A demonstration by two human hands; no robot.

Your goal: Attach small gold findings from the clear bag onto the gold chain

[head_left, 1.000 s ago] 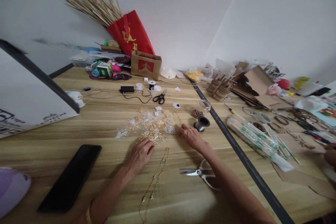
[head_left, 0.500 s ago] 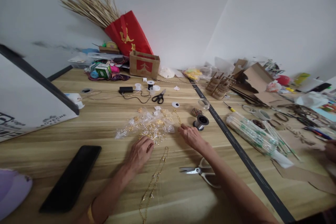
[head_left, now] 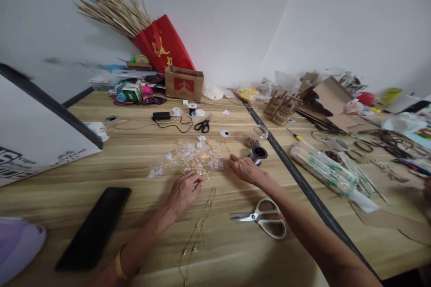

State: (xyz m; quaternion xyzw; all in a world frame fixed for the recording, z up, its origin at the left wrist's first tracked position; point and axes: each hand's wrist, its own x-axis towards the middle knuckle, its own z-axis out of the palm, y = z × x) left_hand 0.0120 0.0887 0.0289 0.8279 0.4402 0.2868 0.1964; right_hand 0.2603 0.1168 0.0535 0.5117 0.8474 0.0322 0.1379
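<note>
My left hand [head_left: 186, 189] has its fingers curled at the near edge of a pile of small gold and silver charms [head_left: 198, 161], partly in clear plastic bags. What its fingertips pinch is too small to name. Just right of the pile, my right hand [head_left: 243, 168] is closed, fingers bent down to the tabletop. A short gold chain [head_left: 226, 146] runs to its fingertips; whether they grip it is hidden. Between my forearms lies a long gold chain necklace [head_left: 196, 237] with charms. Beside it, scissors with cream handles [head_left: 266, 217] lie with blades parted.
A wire spool [head_left: 258, 154] stands against my right hand, with a bead heap [head_left: 252, 142] behind. Black scissors [head_left: 203, 124] lie farther back. A black phone [head_left: 94, 228] is at left, near a white box [head_left: 40, 134]. Bagged sticks [head_left: 323, 170] lie right of the dark strip [head_left: 303, 184].
My left hand has shifted slightly right and up along the charms. My right hand has moved a little left, and its forearm now uncovers the cream scissor handles.
</note>
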